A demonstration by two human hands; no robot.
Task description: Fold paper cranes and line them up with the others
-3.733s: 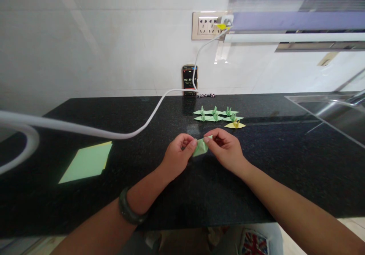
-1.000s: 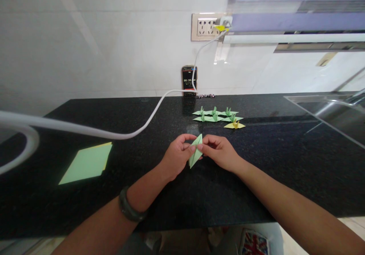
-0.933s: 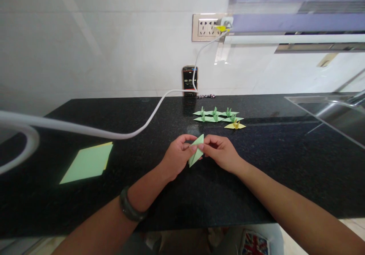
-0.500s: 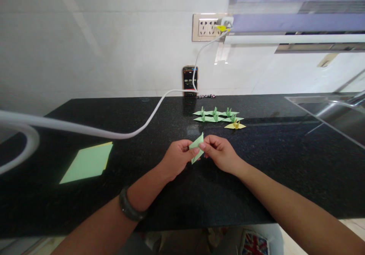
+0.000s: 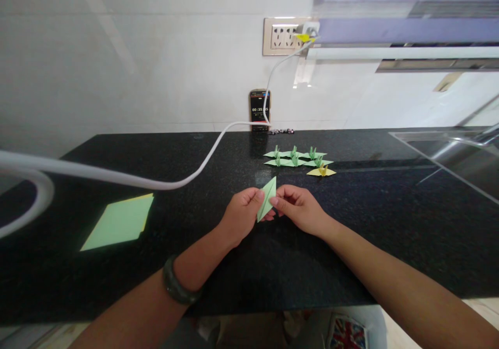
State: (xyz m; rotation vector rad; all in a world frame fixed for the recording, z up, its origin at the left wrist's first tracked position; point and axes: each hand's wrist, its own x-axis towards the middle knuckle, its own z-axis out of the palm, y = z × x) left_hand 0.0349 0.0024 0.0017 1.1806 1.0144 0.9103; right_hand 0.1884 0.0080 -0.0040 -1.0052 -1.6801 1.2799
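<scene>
A folded piece of light green paper (image 5: 267, 199), now a narrow diamond with a crease down its middle, is held up above the black counter. My left hand (image 5: 245, 212) pinches its left edge, the thumb on the near face and some fingers behind. On the right edge, the thumb and fingers of my right hand (image 5: 298, 208) grip it too. Beyond my hands stand several green paper cranes (image 5: 295, 162) in two rows, with one yellow paper crane (image 5: 322, 172) in front of them at the right.
Green and yellow paper sheets (image 5: 119, 223) lie stacked at the left. A white cable (image 5: 171, 185) runs across the left side to a wall socket (image 5: 286, 37). A phone (image 5: 259, 111) showing a timer leans on the wall. A metal sink (image 5: 460, 156) is at the right.
The folded paper has turned between my fingers, from a partly lifted flap to a flatter diamond with its crease facing me. My left thumb has moved up along its edge.
</scene>
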